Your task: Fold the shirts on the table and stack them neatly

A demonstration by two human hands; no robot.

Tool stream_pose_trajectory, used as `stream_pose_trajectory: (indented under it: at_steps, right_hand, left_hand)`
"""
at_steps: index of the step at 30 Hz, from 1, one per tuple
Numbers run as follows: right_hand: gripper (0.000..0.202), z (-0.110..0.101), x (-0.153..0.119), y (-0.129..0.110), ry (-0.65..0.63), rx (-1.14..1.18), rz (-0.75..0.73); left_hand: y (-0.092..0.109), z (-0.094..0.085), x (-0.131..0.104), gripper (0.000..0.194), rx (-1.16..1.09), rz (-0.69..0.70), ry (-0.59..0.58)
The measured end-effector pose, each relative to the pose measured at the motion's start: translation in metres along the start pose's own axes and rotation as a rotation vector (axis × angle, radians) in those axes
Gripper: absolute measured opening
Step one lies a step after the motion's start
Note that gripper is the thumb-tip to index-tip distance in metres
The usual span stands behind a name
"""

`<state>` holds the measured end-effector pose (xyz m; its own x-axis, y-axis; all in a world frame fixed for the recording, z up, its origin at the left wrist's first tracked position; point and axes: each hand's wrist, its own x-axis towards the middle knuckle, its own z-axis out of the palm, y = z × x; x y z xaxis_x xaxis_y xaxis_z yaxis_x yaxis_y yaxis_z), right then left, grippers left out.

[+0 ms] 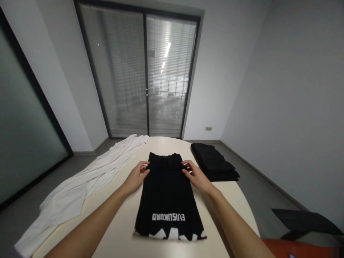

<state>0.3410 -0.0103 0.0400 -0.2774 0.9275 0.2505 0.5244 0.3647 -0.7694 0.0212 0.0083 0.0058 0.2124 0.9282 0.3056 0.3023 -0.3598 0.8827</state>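
A black T-shirt [169,190], folded into a long narrow shape, lies flat on the table. White lettering and a white pattern run along its near end, and a fold crosses it near the collar at the far end. My left hand [138,176] rests at its left edge, thumb and fingers apart, fingertips touching the cloth beside the fold. Opposite it, my right hand [197,175] touches the right edge in the same way, its thumb set apart from its curved fingers. Neither hand lifts the cloth.
White garments [88,186] are spread along the left side of the pale rounded table [118,222]. A stack of folded black clothes [213,163] sits at the right edge. Beyond stands a glass partition with blinds [145,79]. A black and red chair [303,222] is at lower right.
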Motion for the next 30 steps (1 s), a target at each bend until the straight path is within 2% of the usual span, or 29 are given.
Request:
stream_pose_trajectory:
  at_steps: [4,8,10,13,15,17,19,20,22,24,26,27,30]
  right_hand:
    - [0.045,0.01,0.004,0.013,-0.102,-0.14,0.105]
    - [0.042,0.003,0.002,0.006,-0.198,-0.135,0.086]
    - [0.041,-0.004,-0.002,-0.001,-0.326,-0.043,0.106]
    - [0.042,-0.012,-0.011,-0.011,-0.529,0.033,0.182]
    - [0.039,-0.016,-0.016,-0.018,-0.587,0.046,0.191]
    - [0.034,-0.019,-0.019,-0.024,-0.61,0.072,0.16]
    - [0.03,-0.022,-0.019,-0.031,-0.6,0.108,0.1]
    - [0.028,-0.023,-0.018,-0.034,-0.559,0.121,0.063]
    - [0.026,-0.023,-0.015,-0.036,-0.368,0.124,-0.02]
    - [0.026,-0.02,-0.009,-0.033,-0.103,0.097,-0.081]
    - [0.03,-0.012,-0.004,-0.024,0.053,0.066,-0.081]
    - [0.035,-0.007,-0.001,-0.017,0.064,0.051,-0.054]
    - [0.052,0.007,0.004,0.003,-0.025,-0.016,0.096]
  left_hand:
    - [-0.01,0.003,-0.001,0.049,0.14,-0.01,-0.054]
    - [0.003,-0.002,-0.007,0.047,0.218,-0.067,-0.112]
    - [0.014,-0.006,-0.012,0.046,0.234,-0.097,-0.209]
    - [0.033,-0.013,-0.021,0.046,0.168,-0.187,-0.474]
    - [0.047,-0.016,-0.025,0.043,0.131,-0.216,-0.599]
    - [0.059,-0.017,-0.027,0.037,0.105,-0.193,-0.636]
    - [0.068,-0.017,-0.025,0.033,0.051,-0.134,-0.599]
    - [0.071,-0.016,-0.024,0.032,0.022,-0.09,-0.543]
    - [0.069,-0.013,-0.018,0.03,-0.005,0.004,-0.326]
    - [0.058,-0.008,-0.012,0.032,0.012,0.047,-0.069]
    - [0.04,-0.003,-0.007,0.038,0.034,0.017,0.074]
    - [0.03,-0.001,-0.005,0.042,0.031,-0.013,0.077]
    - [-0.001,0.005,-0.003,0.05,0.009,-0.111,0.057]
